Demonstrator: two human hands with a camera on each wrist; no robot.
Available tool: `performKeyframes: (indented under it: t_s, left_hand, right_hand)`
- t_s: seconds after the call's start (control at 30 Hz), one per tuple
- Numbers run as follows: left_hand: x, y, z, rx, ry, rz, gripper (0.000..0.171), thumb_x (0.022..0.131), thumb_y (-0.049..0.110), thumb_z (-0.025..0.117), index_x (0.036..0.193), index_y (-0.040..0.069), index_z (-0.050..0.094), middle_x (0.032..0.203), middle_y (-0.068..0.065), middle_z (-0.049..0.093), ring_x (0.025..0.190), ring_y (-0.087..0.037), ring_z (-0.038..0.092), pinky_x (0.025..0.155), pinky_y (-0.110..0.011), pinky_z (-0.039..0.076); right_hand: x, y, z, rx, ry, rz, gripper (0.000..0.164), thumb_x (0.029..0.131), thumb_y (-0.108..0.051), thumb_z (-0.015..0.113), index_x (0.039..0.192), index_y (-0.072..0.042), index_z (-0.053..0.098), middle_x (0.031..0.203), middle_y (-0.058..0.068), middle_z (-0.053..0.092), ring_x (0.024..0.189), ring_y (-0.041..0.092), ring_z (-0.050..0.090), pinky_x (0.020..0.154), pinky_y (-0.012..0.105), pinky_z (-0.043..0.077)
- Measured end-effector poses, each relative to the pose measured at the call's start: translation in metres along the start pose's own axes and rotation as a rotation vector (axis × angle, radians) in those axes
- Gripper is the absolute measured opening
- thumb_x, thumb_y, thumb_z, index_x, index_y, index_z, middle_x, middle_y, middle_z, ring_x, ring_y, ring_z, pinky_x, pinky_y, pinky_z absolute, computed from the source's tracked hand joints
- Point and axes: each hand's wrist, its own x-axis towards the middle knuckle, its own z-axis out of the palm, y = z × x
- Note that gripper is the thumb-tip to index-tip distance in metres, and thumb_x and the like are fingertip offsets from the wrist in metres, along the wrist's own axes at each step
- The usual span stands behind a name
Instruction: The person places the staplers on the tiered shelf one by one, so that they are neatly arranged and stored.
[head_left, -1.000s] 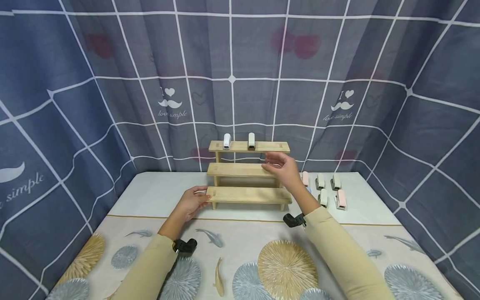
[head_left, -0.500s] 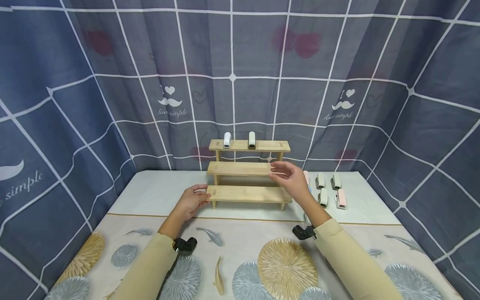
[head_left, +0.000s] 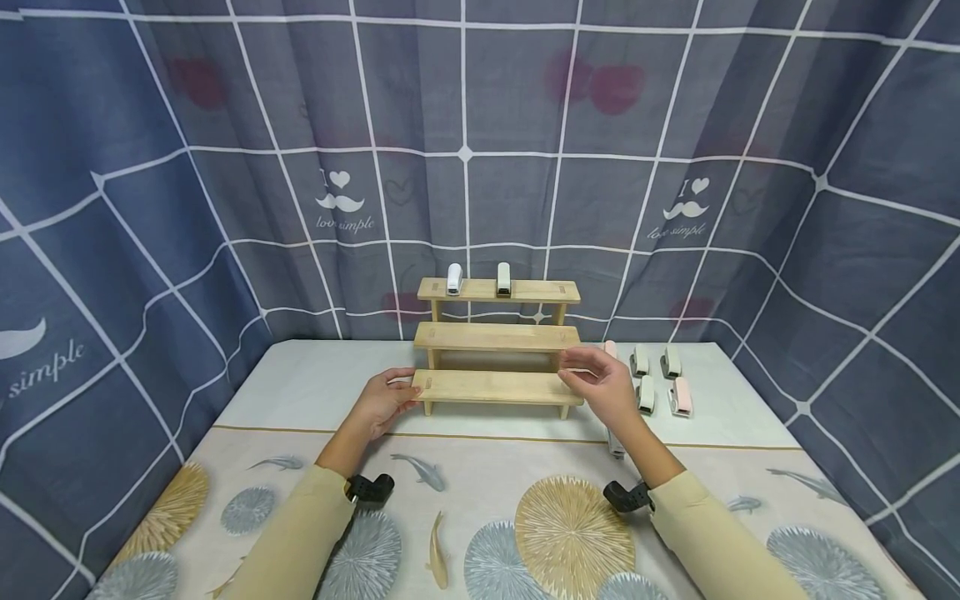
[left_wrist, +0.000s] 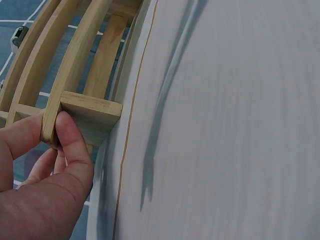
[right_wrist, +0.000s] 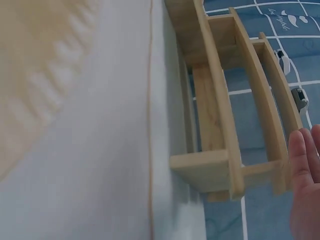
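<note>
A three-tier wooden display shelf (head_left: pixel 498 387) stands on the table in the head view. At the left end of its bottom tier, my left hand (head_left: pixel 380 406) pinches the board between thumb and fingers; the left wrist view shows this hand (left_wrist: pixel 45 195) close up. By the right end of that tier is my right hand (head_left: pixel 603 387), its fingers relaxed and holding nothing. In the right wrist view, this hand (right_wrist: pixel 306 170) appears with extended fingers. The top tier bears a white stapler (head_left: pixel 454 280) and a pale green stapler (head_left: pixel 503 280) with a dark base.
Right of the shelf are several more small staplers, including a pink one (head_left: pixel 681 397) and a pale green one (head_left: pixel 671 362). My right hand and forearm partly cover others. A grid-patterned curtain (head_left: pixel 510 200) encloses the table's back and sides.
My right hand has come down and right from the upper tiers to the bottom tier's right end. My left hand stays on the bottom board, and both top-tier staplers keep their places.
</note>
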Motion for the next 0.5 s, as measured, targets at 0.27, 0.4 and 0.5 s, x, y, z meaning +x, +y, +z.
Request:
performKeyframes:
  t_s: [0.27, 0.4, 0.5]
  left_hand:
    - [0.000, -0.001, 0.000, -0.021, -0.009, 0.015, 0.052, 0.097, -0.006, 0.062, 0.146, -0.009, 0.043, 0.095, -0.008, 0.065, 0.078, -0.010, 0.068, 0.074, -0.022, 0.062]
    - [0.001, -0.001, 0.000, -0.022, -0.010, 0.020, 0.052, 0.097, -0.007, 0.062, 0.145, -0.010, 0.043, 0.094, -0.007, 0.065, 0.077, -0.010, 0.067, 0.074, -0.022, 0.062]
    - [0.001, -0.001, 0.000, -0.021, -0.009, 0.019, 0.052, 0.097, -0.007, 0.062, 0.146, -0.009, 0.043, 0.095, -0.008, 0.065, 0.078, -0.010, 0.067, 0.073, -0.021, 0.062]
  right_hand:
    - [-0.024, -0.002, -0.018, -0.037, 0.012, 0.041, 0.032, 0.091, -0.005, 0.077, 0.121, 0.004, 0.069, 0.124, 0.029, 0.067, 0.110, 0.028, 0.071, 0.089, 0.018, 0.060]
    - [-0.035, 0.000, -0.030, -0.059, -0.001, 0.087, 0.033, 0.091, -0.007, 0.077, 0.121, 0.004, 0.069, 0.125, 0.028, 0.067, 0.111, 0.023, 0.071, 0.089, 0.017, 0.059]
    - [-0.041, 0.010, -0.040, -0.091, -0.019, 0.115, 0.034, 0.091, -0.014, 0.079, 0.121, 0.000, 0.070, 0.124, 0.023, 0.069, 0.108, 0.016, 0.072, 0.088, 0.015, 0.059]
